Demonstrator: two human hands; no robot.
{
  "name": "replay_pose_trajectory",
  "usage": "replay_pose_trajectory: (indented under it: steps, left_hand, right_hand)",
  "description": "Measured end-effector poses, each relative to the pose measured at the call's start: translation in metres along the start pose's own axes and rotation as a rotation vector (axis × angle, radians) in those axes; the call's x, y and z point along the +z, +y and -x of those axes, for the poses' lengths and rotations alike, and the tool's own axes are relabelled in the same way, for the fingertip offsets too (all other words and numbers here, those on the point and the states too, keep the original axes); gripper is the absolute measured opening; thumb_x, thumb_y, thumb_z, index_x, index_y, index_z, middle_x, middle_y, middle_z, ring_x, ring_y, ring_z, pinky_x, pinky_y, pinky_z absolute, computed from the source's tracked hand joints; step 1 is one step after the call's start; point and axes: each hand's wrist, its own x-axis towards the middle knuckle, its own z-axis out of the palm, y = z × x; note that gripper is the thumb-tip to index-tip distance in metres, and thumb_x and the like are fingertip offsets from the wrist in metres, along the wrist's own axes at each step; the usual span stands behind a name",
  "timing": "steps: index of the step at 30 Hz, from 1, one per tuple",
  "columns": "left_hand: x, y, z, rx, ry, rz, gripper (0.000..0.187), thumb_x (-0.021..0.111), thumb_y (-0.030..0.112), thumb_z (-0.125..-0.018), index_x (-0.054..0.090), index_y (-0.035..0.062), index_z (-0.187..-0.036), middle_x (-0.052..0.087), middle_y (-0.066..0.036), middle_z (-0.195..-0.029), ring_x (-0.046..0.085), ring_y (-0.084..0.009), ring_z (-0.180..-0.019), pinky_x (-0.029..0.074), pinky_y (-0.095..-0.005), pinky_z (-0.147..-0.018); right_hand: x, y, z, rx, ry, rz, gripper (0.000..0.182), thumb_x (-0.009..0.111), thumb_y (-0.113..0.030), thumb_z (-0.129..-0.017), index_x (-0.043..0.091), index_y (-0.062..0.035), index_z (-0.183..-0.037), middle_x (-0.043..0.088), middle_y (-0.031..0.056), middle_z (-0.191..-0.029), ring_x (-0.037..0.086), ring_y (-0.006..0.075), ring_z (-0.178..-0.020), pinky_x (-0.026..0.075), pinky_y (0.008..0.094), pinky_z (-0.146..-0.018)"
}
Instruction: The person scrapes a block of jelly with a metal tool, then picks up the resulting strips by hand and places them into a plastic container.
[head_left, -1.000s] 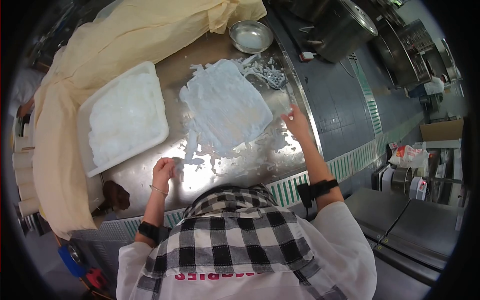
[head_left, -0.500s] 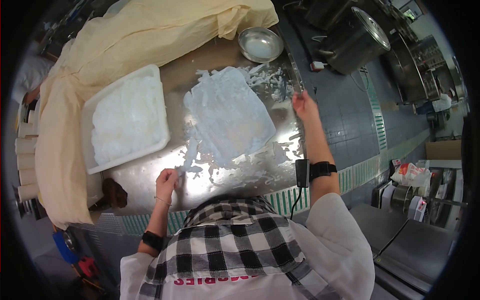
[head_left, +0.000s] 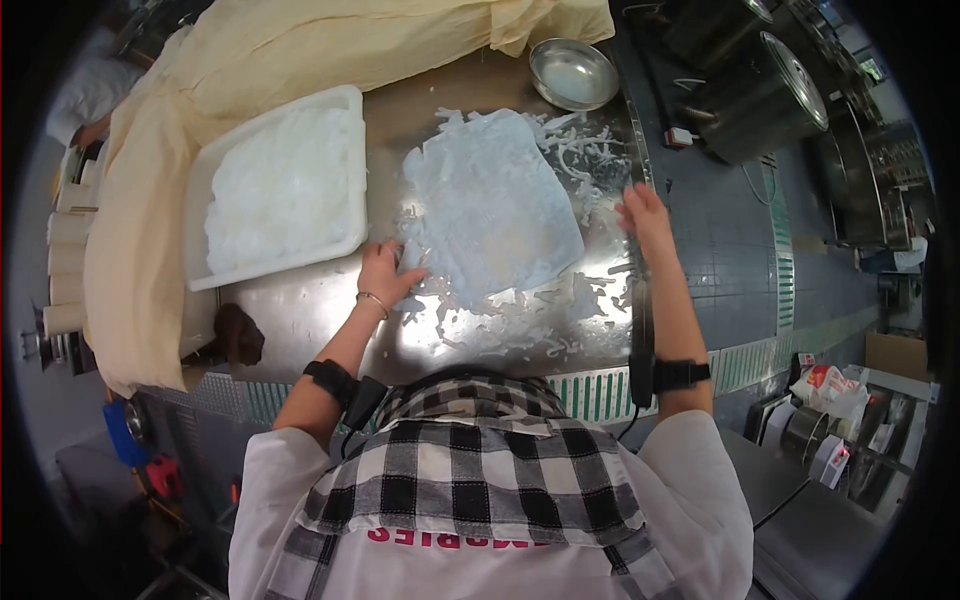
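Observation:
A pale, bluish-white slab [head_left: 490, 200] lies flat on the metal table [head_left: 300, 310], with loose scraps scattered around its edges. My left hand [head_left: 388, 275] touches the table at the slab's lower left, its thumb and fingers apart and nothing seen in it. Past the slab's right side, my right hand [head_left: 645, 212] is at the table's right edge with its fingers curled; whether they hold anything is hidden. A white tray [head_left: 358, 170] filled with a white, soft-looking mass [head_left: 285, 190] stands left of the slab. Near the far right corner sits a metal bowl [head_left: 574, 75].
Cream cloth [head_left: 140, 230] drapes along the table's far and left sides. A dark brown object [head_left: 238, 335] is at the near left corner. Large metal pots [head_left: 765, 105] stand beyond the right edge. At the far left, part of another person [head_left: 92, 105] shows.
My left hand has moved forward to the slab's lower left and its fingers have spread. My right hand stays by the right edge. The whole view has shifted a little.

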Motion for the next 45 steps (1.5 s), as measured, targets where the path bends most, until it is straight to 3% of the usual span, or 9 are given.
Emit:
replay_pose_trajectory:
  steps: [6, 17, 19, 24, 26, 30, 32, 38, 45]
  left_hand:
    - [0.006, 0.008, 0.009, -0.056, -0.046, -0.039, 0.034, 0.06, 0.021, -0.066, 0.051, 0.005, -0.095, 0.051, -0.013, -0.092, 0.052, -0.0283, -0.083, 0.044, -0.0358, -0.071]
    - [0.007, -0.016, -0.005, -0.047, -0.11, 0.164, 0.026, 0.053, 0.025, -0.074, 0.055, 0.0007, -0.083, 0.055, -0.009, -0.066, 0.054, -0.0244, -0.058, 0.044, -0.0334, -0.055]
    - [-0.003, -0.004, -0.001, -0.21, -0.235, 0.607, 0.026, 0.052, 0.024, -0.077, 0.054, -0.0011, -0.084, 0.051, -0.004, -0.061, 0.049, -0.0144, -0.051, 0.042, -0.0272, -0.05]
    - [-0.01, 0.038, -0.008, -0.301, -0.365, 0.862, 0.029, 0.051, 0.023, -0.08, 0.053, -0.0017, -0.096, 0.053, -0.006, -0.072, 0.052, -0.0129, -0.062, 0.043, -0.025, -0.056]
    - [-0.007, 0.054, -0.013, 0.128, -0.177, 0.59, 0.036, 0.054, 0.026, -0.079, 0.05, -0.0019, -0.101, 0.051, -0.014, -0.093, 0.051, -0.0187, -0.084, 0.044, -0.0268, -0.065]
    - [0.002, 0.016, -0.004, 0.031, -0.002, 0.26, 0.057, 0.063, 0.032, -0.069, 0.042, 0.0011, -0.112, 0.043, -0.02, -0.106, 0.043, -0.0326, -0.099, 0.038, -0.0367, -0.083]
    - [-0.012, 0.003, 0.024, -0.094, 0.058, 0.039, 0.069, 0.067, 0.031, -0.063, 0.037, 0.0013, -0.117, 0.04, -0.022, -0.108, 0.041, -0.0372, -0.099, 0.036, -0.0396, -0.085]
    - [0.01, 0.008, 0.014, -0.167, -0.11, 0.094, 0.069, 0.065, 0.031, -0.064, 0.036, -0.0045, -0.116, 0.046, -0.023, -0.102, 0.045, -0.0342, -0.094, 0.038, -0.0377, -0.082]
    - [0.034, 0.027, -0.065, -0.323, 0.034, 0.422, 0.059, 0.059, 0.023, -0.065, 0.039, -0.0062, -0.113, 0.049, -0.024, -0.098, 0.048, -0.0365, -0.09, 0.039, -0.0381, -0.081]
  right_hand:
    - [-0.015, 0.056, 0.099, -0.131, -0.209, 1.215, 0.053, 0.063, -0.03, -0.069, 0.044, -0.0116, -0.115, 0.05, 0.0166, -0.098, 0.053, 0.0306, -0.089, 0.043, 0.037, -0.075]
    - [0.027, 0.092, 0.104, -0.532, -0.161, 1.02, 0.025, 0.053, -0.005, -0.071, 0.05, -0.0056, -0.095, 0.051, 0.0128, -0.081, 0.055, 0.0261, -0.065, 0.045, 0.0345, -0.057]
    - [0.024, 0.087, 0.098, 0.06, -0.328, 0.524, 0.022, 0.052, -0.005, -0.073, 0.052, -0.0043, -0.094, 0.054, 0.0105, -0.082, 0.055, 0.0187, -0.068, 0.046, 0.0293, -0.054]
    - [0.062, 0.048, 0.093, 0.241, -0.389, 0.023, 0.028, 0.055, -0.013, -0.076, 0.051, 0.0006, -0.1, 0.056, 0.0065, -0.086, 0.054, 0.015, -0.073, 0.047, 0.0277, -0.058]
    - [0.091, 0.005, 0.099, 0.182, -0.61, -0.11, 0.036, 0.056, -0.014, -0.075, 0.049, -0.0005, -0.107, 0.057, 0.0083, -0.089, 0.055, 0.0153, -0.075, 0.047, 0.0277, -0.063]
    - [0.085, 0.034, 0.046, -0.103, -0.469, 0.283, 0.044, 0.059, -0.017, -0.074, 0.046, -0.0001, -0.112, 0.057, 0.0097, -0.092, 0.055, 0.016, -0.077, 0.046, 0.0277, -0.066]
    - [0.054, 0.069, 0.014, -0.398, -0.008, 0.678, 0.045, 0.062, -0.019, -0.07, 0.048, 0.0012, -0.108, 0.059, 0.0103, -0.089, 0.056, 0.0156, -0.077, 0.045, 0.0272, -0.067]
    - [0.062, 0.057, 0.02, 0.285, -0.29, 0.292, 0.04, 0.062, -0.018, -0.068, 0.052, 0.0011, -0.102, 0.058, 0.0102, -0.085, 0.056, 0.017, -0.076, 0.044, 0.0272, -0.067]
    - [0.079, 0.059, 0.024, -0.192, -0.162, 0.754, 0.042, 0.061, -0.019, -0.067, 0.049, 0.0014, -0.102, 0.059, 0.0145, -0.083, 0.059, 0.0229, -0.076, 0.046, 0.0312, -0.065]
